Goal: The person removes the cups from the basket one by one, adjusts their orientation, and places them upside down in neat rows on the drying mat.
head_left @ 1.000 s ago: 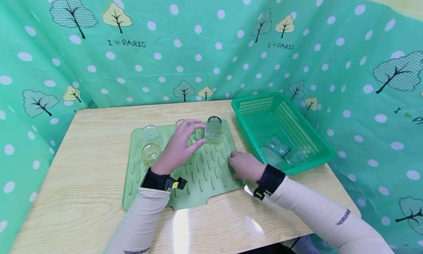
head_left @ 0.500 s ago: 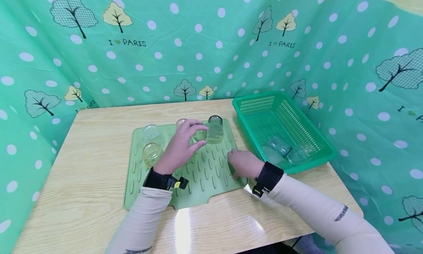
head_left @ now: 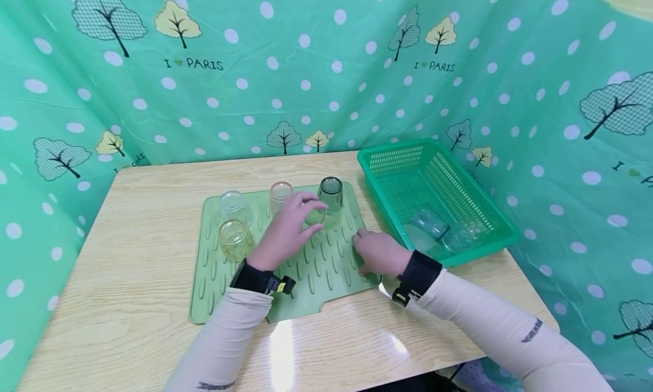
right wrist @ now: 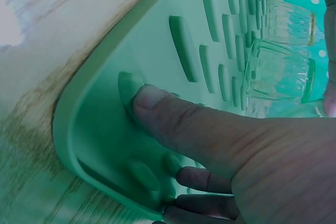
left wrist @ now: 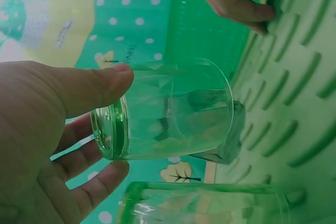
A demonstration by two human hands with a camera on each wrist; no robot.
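We pinch the glass by its base in our left hand, lowering it rim-down and level while our right hand, fingers flat, pins the mat beneath.

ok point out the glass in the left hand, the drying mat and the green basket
glass (left wrist: 173,111), left wrist view, on its clear side wall
drying mat (head_left: 326,267), head view, on a bare ridged patch
green basket (head_left: 490,208), head view, on its right mesh wall

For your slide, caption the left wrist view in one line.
Left hand grips a clear glass by its base above the ribbed green mat.
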